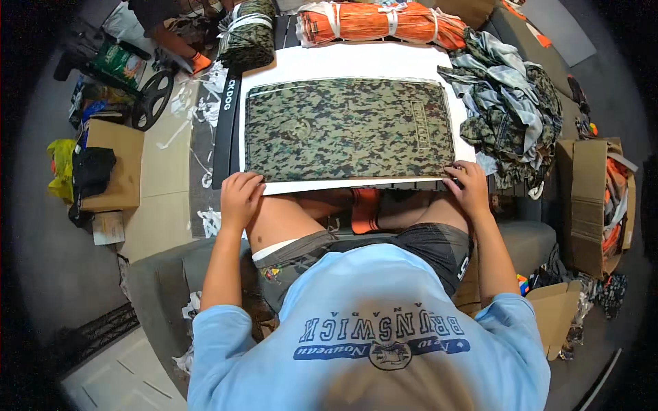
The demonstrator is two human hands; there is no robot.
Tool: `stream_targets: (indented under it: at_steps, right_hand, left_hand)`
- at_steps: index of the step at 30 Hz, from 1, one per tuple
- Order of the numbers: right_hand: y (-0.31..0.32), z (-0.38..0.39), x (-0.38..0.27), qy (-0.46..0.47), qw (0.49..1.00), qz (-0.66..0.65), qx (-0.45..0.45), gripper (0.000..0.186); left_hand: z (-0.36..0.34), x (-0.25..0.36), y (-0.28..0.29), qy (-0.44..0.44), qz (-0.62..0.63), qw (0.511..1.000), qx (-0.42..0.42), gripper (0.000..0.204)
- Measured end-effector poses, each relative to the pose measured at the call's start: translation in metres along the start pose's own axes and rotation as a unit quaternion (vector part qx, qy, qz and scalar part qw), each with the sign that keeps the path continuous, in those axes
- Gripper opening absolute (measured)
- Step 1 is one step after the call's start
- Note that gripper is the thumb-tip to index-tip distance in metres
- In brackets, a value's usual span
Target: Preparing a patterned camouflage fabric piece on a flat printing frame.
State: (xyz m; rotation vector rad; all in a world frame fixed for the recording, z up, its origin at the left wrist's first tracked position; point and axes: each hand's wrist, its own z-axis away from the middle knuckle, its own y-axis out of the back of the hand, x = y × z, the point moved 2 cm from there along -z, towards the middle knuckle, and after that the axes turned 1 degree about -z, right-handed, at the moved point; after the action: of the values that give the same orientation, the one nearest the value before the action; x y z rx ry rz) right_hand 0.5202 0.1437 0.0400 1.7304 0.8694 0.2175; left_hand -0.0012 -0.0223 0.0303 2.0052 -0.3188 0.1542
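Note:
A green camouflage fabric panel [349, 127] with stitched edges and patches lies flat on a white sheet [356, 63], which rests on a dark board [223, 137] over my lap. My left hand [240, 195] grips the near left corner of the panel and sheet, fingertips on the camouflage. My right hand [468, 188] grips the near right corner, with fingers bent onto the panel's edge. Both hands are at the edge nearest me.
Bundles of camouflage [247, 38] and orange fabric [363, 24] lie beyond the sheet, a loose camouflage pile [510, 109] at right. Cardboard boxes [589, 205] stand both sides. Another person's orange-socked foot [200, 62] shows top left. A grey sofa [157, 294] is under me.

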Motion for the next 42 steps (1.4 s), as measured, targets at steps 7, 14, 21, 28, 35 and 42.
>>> stream_targets:
  at_steps: [7, 14, 21, 28, 35, 42]
  right_hand:
    - [0.01, 0.018, -0.004, -0.007, 0.999, 0.028, 0.035, 0.018]
    - [0.016, 0.034, 0.032, -0.372, 0.91, -0.179, 0.04, 0.016]
    - [-0.004, 0.044, 0.001, -0.613, 0.477, -0.621, -0.102, 0.025]
    - [-0.023, 0.03, -0.003, -0.614, 0.483, -0.621, -0.062, 0.029]
    - [-0.027, 0.026, -0.001, -0.603, 0.517, -0.606, -0.048, 0.03]
    - [-0.025, 0.02, -0.011, -0.62, 0.517, -0.583, -0.091, 0.034]
  left_hand:
    - [0.007, 0.009, 0.008, -0.037, -0.05, 0.998, 0.012, 0.017]
    - [0.038, -0.008, -0.011, 0.403, 0.159, 0.9, 0.042, 0.015]
    - [0.028, 0.055, -0.022, 0.604, 0.662, 0.442, -0.022, 0.02]
    - [0.017, 0.072, -0.05, 0.59, 0.71, 0.383, 0.031, 0.017]
    - [0.021, 0.059, -0.06, 0.573, 0.725, 0.373, 0.082, 0.015]
    - [0.029, 0.084, -0.053, 0.563, 0.746, 0.354, 0.015, 0.018]
